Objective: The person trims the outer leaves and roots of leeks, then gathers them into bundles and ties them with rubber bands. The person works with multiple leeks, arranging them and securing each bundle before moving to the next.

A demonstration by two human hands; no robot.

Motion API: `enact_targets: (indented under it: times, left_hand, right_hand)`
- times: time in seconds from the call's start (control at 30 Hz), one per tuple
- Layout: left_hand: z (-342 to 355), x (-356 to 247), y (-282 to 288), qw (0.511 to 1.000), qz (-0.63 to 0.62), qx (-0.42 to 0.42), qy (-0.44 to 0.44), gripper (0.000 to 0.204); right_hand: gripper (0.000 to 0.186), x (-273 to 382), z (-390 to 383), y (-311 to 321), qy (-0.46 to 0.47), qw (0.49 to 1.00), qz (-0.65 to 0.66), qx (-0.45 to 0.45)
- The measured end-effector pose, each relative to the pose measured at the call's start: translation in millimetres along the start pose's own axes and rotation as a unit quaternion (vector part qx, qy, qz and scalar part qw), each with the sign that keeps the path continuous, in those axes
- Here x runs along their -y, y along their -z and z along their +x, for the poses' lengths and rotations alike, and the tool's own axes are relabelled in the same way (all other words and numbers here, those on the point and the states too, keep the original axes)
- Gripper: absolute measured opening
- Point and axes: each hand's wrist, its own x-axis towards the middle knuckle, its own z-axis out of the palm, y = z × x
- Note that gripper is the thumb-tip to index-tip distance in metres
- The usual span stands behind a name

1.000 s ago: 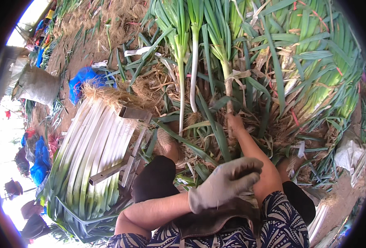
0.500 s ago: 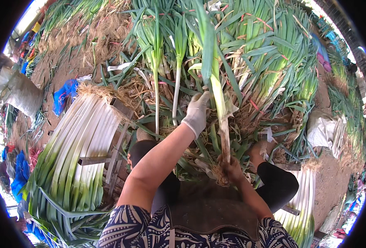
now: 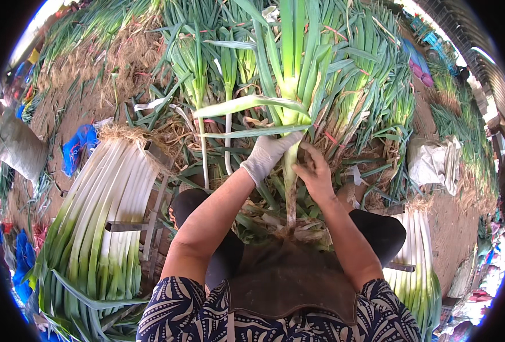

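Observation:
One thick leek (image 3: pixel 290 165) stands upright before me, leaves up and roots down near my apron. My left hand (image 3: pixel 270 153), in a pale glove, is closed round the stalk just under the leaves. Beside the stalk's right side is my bare right hand (image 3: pixel 319 174), fingers bent, with thumb and forefinger apart and their tips at the stalk. Two pale leaves of this leek fold out to the left over the gloved hand. Further left stand two thinner leeks, a slim one (image 3: pixel 203 145) and another (image 3: pixel 228 137), with white lower stalks.
Trimmed white-stalked leeks lie on a metal rack (image 3: pixel 132 226) at left; another stack (image 3: pixel 416 251) lies at right. Untrimmed leeks (image 3: pixel 372 74) are heaped ahead. A white sack (image 3: pixel 435 162) is at right, blue netting (image 3: pixel 78 149) at left. Leaf scraps lie between my legs.
My right hand has moved up from the root end to the upper stalk. The leek is more upright, and its leaves are spread with two folded sideways. The left hand keeps its grip.

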Motion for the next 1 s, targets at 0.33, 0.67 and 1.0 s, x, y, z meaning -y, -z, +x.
enact_targets:
  times: [0.33,0.67,1.0]
  left_hand:
    - [-1,8,-2,0.996,0.073,0.046,0.029,0.036]
    - [-9,49,-25,0.976,-0.174,-0.001,0.132,0.029]
    - [19,8,-6,0.947,-0.188,-0.184,0.185,0.028]
  right_hand:
    - [0.035,-10,23,6,-0.088,0.962,0.254,-0.046]
    - [0.026,-4,2,21,0.042,0.985,-0.15,-0.075]
    - [0.022,-39,-80,17,-0.021,0.944,-0.302,-0.134]
